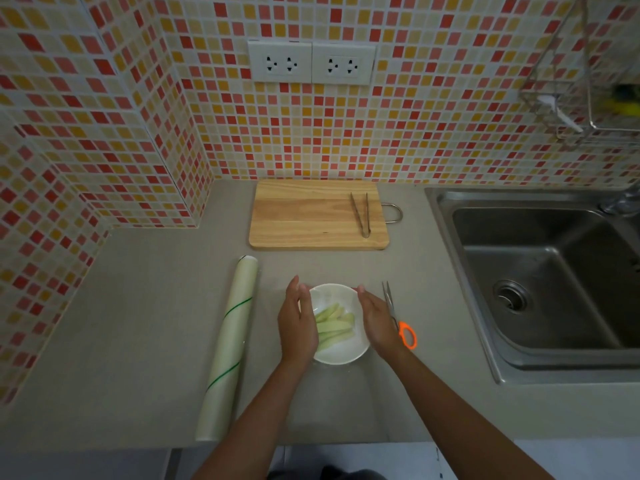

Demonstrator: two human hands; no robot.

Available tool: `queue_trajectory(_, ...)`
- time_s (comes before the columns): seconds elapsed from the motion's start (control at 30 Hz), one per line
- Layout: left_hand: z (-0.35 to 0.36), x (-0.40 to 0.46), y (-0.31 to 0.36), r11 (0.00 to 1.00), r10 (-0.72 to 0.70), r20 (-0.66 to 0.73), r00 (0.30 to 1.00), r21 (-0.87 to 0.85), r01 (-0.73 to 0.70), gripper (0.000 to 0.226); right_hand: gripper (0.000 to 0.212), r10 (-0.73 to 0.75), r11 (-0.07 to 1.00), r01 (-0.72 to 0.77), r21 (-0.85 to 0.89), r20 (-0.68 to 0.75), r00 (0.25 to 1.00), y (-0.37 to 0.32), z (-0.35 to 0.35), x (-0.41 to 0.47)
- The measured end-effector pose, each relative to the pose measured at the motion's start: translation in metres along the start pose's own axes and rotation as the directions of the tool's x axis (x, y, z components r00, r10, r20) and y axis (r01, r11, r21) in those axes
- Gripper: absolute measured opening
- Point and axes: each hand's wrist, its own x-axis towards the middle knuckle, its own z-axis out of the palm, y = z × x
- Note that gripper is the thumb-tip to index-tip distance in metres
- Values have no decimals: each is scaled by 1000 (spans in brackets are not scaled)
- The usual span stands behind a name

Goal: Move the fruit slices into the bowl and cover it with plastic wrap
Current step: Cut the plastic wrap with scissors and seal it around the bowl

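The bowl (pixel 341 344), slices (pixel 334 325) inside, sits between both hands: left hand (pixel 297 322) and right hand (pixel 375 318), fingers straight, flank its sides. The wrap roll (pixel 228 348) lies lengthwise, nearer the left.

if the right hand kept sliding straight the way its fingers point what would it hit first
The right hand points away along the bowl rim toward the cutting board. Past bare counter, the board's near edge looks first, though depth is uncertain.
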Motion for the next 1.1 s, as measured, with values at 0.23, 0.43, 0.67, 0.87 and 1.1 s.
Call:
queue_trajectory(0.23,-1,5,2,996,48,48,998,71,-51,52,41,-173,932,180,-313,50,984,-27,-9,20)
queue_trajectory(0.43,1,3,-1,998,54,40,998,35,-55,54,47,57,966,22,-257,294,954,-38,2,28)
queue_trajectory(0.67,1,4,1,999,50,21,999,13,-50,65,56,71,946,25,-322,281,957,-36,5,27)
queue_trajectory(0.87,-11,22,2,988,114,188,976,82,-132,63,56,59,958,5,-287,213,975,-30,0,21)
queue_trajectory(1.1,-22,21,7,979,197,-9,980,61,-196,60,45,8,998,3,-66,159,987,-28,-2,13)
